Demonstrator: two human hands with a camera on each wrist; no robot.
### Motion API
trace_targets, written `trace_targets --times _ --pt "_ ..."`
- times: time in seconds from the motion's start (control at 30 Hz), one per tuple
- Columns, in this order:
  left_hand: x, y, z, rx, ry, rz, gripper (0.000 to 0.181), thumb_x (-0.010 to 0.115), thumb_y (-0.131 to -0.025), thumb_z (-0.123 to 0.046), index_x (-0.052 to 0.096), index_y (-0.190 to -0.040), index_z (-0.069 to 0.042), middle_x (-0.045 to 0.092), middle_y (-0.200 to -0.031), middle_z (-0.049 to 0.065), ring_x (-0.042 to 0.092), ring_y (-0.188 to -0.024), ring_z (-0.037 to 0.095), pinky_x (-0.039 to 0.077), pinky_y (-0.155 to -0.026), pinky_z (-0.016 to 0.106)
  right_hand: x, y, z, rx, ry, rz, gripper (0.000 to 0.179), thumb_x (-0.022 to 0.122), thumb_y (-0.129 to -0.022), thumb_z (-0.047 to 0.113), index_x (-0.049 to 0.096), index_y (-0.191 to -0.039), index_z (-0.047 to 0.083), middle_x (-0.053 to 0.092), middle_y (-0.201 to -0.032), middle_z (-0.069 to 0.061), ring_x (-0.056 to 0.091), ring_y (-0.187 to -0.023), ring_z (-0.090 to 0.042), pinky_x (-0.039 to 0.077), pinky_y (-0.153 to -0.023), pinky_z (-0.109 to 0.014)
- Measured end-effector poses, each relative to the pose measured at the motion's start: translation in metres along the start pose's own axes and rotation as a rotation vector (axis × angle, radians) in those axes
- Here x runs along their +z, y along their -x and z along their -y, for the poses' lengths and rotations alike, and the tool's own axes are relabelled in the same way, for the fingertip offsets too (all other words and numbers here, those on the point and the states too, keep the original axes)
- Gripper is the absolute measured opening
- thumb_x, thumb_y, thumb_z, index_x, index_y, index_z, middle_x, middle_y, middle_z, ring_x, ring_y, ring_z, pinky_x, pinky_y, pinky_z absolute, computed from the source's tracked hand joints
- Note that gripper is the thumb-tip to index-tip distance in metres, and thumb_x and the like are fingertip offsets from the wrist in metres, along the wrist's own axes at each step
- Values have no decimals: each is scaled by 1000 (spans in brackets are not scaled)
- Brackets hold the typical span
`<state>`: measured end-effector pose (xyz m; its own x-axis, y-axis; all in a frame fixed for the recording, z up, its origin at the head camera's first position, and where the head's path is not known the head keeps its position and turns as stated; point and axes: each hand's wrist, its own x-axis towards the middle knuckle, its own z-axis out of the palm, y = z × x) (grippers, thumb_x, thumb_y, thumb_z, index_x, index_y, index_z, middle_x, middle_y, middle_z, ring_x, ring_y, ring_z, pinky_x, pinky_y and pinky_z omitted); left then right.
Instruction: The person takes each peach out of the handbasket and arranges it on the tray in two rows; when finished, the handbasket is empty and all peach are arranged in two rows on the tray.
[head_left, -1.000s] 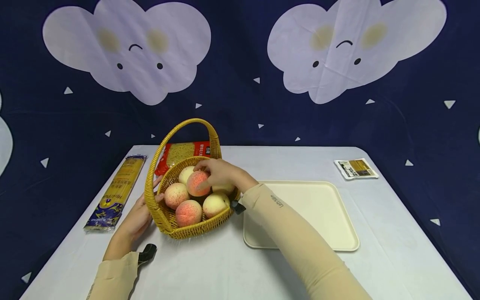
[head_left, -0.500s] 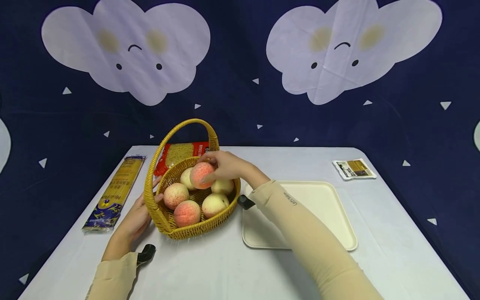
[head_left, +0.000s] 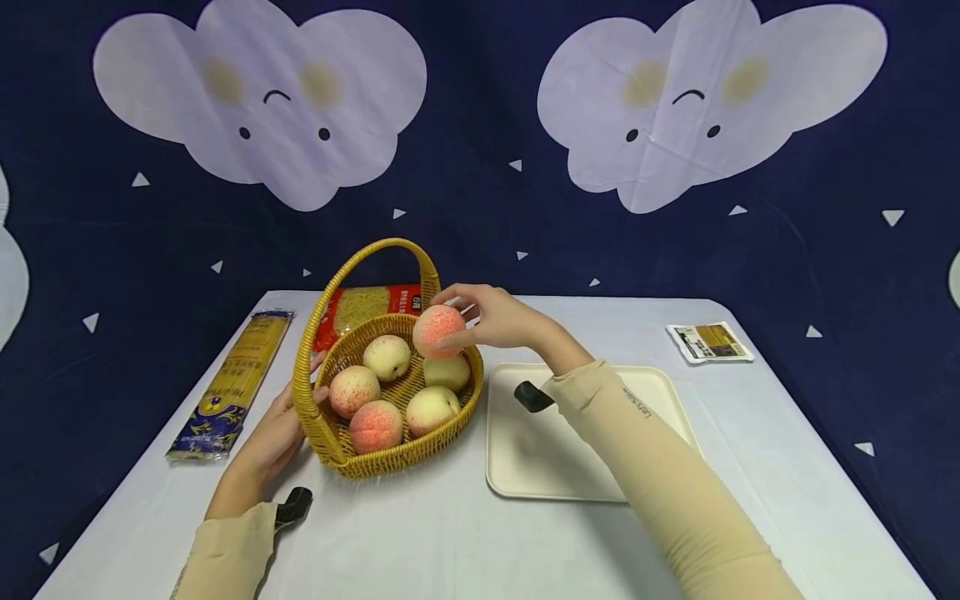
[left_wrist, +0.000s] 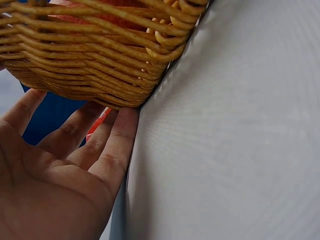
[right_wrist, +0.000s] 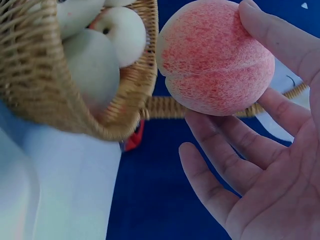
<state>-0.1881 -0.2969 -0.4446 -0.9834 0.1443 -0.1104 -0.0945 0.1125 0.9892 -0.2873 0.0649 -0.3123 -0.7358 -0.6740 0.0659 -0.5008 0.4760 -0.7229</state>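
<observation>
A pink-red peach [head_left: 438, 332] is held by my right hand [head_left: 498, 318] above the far right part of the wicker basket [head_left: 330, 429]. In the right wrist view the thumb presses one side of the peach [right_wrist: 215, 57] and fingertips support the other. The little finger stands free of it. Several pale and reddish peaches [head_left: 377, 427] lie in the basket, below its arched handle. My left hand [head_left: 273, 437] is at the basket's left side. Its fairly straight, spread fingers [left_wrist: 117, 145] touch the weave low down, near the tablecloth.
A cream tray [head_left: 551, 450] lies right of the basket, partly under my right forearm. A long spaghetti pack [head_left: 232, 383] is at the left. Behind the basket lies a red pasta bag [head_left: 363, 307]. A small flat packet [head_left: 710, 341] sits at the back right.
My right hand has lifted the pink-red peach from among the others and moved it up and to the right. A gap shows where it lay. The left hand stays at the basket.
</observation>
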Motion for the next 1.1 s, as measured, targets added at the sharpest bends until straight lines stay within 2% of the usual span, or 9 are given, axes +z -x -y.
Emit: trace_targets --times 0.27,0.47,0.63,0.77,1.1 --pt "0 0 1 9 -10 -2 74 54 -113 -36 12 -174 -35 -6 -183 9 -7 -167 40 6 -130 71 -19 29 -16 28 -31 -77 64 89 -87 24 64 -145 18 68 -143 -10 70 -124 -30 57 -107 -48" --pt "-1 -1 3 19 -11 -7 73 54 -113 -33 13 -174 -35 -5 -183 8 -6 -167 39 7 -130 71 -25 51 -34 29 -68 -96 64 90 -86 20 64 -144 12 70 -141 -16 72 -122 -34 58 -106 -49" --pt "0 -1 4 31 -24 -6 72 52 -114 -30 13 -174 -33 -2 -183 9 -2 -167 40 12 -129 69 -24 68 -51 42 -86 -110 65 90 -86 18 63 -145 9 69 -141 -18 71 -122 -35 58 -107 -51" --pt "-1 -1 4 27 -12 -10 72 53 -114 -30 14 -174 -33 -3 -183 8 -5 -167 40 10 -130 71 -21 77 -66 66 -101 -112 65 90 -86 18 63 -145 9 69 -140 -19 72 -122 -36 58 -107 -51" --pt "-2 -1 4 28 -11 -8 73 53 -113 -33 13 -174 -33 -4 -183 7 -7 -168 38 7 -131 70 -6 89 -102 120 -125 -84 62 87 -89 18 62 -144 6 70 -136 -21 71 -123 -35 57 -108 -49"
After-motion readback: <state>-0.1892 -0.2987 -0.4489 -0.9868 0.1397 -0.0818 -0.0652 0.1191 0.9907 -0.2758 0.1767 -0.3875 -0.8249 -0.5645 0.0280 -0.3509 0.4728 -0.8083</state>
